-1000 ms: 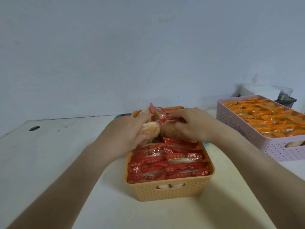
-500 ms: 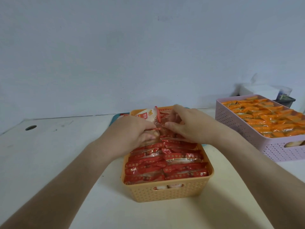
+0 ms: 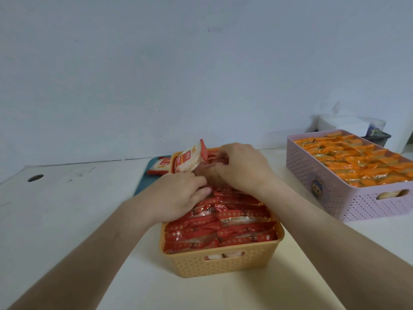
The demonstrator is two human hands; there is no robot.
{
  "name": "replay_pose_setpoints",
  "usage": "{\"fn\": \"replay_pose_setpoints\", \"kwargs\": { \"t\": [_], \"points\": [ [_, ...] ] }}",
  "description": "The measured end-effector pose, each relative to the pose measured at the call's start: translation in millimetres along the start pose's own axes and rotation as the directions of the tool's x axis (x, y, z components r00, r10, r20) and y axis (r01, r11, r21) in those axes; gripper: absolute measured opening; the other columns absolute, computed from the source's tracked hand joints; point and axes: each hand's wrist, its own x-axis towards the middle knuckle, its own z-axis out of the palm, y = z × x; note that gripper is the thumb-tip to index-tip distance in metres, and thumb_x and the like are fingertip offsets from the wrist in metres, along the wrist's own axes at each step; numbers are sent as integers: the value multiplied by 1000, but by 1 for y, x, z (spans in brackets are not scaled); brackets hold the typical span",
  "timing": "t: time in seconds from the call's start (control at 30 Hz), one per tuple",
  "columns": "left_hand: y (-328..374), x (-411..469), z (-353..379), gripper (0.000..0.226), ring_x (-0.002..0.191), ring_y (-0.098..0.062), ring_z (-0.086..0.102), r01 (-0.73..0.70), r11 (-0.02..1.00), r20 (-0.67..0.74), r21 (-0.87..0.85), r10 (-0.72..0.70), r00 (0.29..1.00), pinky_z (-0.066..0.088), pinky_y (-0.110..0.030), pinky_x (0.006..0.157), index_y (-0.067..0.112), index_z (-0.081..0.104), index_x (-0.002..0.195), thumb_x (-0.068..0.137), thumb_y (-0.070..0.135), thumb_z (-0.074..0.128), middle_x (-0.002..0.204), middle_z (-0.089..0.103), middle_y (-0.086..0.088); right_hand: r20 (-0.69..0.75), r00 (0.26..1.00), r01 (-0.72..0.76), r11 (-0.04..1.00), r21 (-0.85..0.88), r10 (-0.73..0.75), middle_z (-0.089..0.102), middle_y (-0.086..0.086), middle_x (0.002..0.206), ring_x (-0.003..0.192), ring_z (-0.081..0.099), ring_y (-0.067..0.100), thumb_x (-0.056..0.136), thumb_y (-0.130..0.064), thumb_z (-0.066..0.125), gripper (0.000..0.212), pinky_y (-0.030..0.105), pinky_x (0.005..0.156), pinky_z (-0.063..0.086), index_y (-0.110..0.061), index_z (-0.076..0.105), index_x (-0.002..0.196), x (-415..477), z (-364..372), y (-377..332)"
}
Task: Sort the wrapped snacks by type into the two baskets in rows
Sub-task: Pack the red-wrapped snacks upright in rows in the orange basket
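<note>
White table point(image 3: 78, 220), 1 round hole point(image 3: 35, 178) at far left. Resting directly on it: orange basket point(image 3: 221, 262) at centre; teal tray point(image 3: 147, 180) just behind it; pink basket point(image 3: 348, 202) at right; white tub point(image 3: 330, 125) and dark box point(image 3: 377, 137) behind.

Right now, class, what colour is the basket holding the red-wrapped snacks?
The basket is orange-yellow, clearest in the head view.

Both forearms reach forward. Left hand point(image 3: 178, 195) palm down, fingers curled, grip unclear. Right hand point(image 3: 241, 168) fingers pinching wrapped snack point(image 3: 187, 161).
</note>
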Motion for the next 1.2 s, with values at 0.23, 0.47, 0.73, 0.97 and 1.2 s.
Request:
{"fn": "replay_pose_setpoints", "kwargs": {
  "t": [0.23, 0.47, 0.73, 0.97, 1.2],
  "points": [
    [3, -3, 7, 35, 75, -12, 58, 33, 997, -134, 76, -23, 991, 45, -31, 68, 25, 56, 95, 102, 43, 26, 79, 55, 12, 91, 987, 149, 975, -166, -135, 65, 1, 106, 101, 58, 25, 89, -33, 51, 23, 31, 70, 37, -23, 59, 108, -13, -21, 5],
    [-2, 6, 9, 51, 90, -11, 53, 12, 995, -26, 96, -9, 1000, 38, -36, 81, 20, 67, 85, 102, 43, 25, 88, 62, 8, 462, 887, 156, 951, -267, -16, 58, -12, 130, 120, 50, 18, 94, -18, 36, 46, 53, 102, 24, -46, 54, 125, -17, -21, 0],
    [-8, 10, -15, 30, 97, -18, 61, 112, 918, -186, 380, -43, 982, 47, -35, 82, 33, 68, 104, 90, 15, 49, 98, 68, 7, 359, 933, 50, 996, -75, -20, 68, -19, 99, 101, 54, 11, 93, -38, 53, 20, 58, 102, 28, -34, 72, 96, -12, -14, 7],
    [-14, 24, -19, 30, 114, -21, 47, 131, 819, 16, 559, -168, 986, 29, -46, 95, 27, 53, 119, 91, 39, 56, 115, 63, 3, 404, 914, 59, 996, -66, -28, 63, -12, 115, 116, 50, 19, 87, -8, 46, 39, 63, 103, 20, -37, 68, 101, -9, -12, -2],
    [-14, 29, -16, 46, 120, -23, 52, 179, 966, -112, 185, -160, 981, 29, -43, 102, 35, 46, 131, 88, 26, 62, 123, 62, 7, 295, 955, -40, 998, 41, 27, 65, -15, 101, 103, 55, 12, 89, -45, 53, 19, 47, 92, 27, -32, 61, 99, -10, -8, 0]
  ]
}}
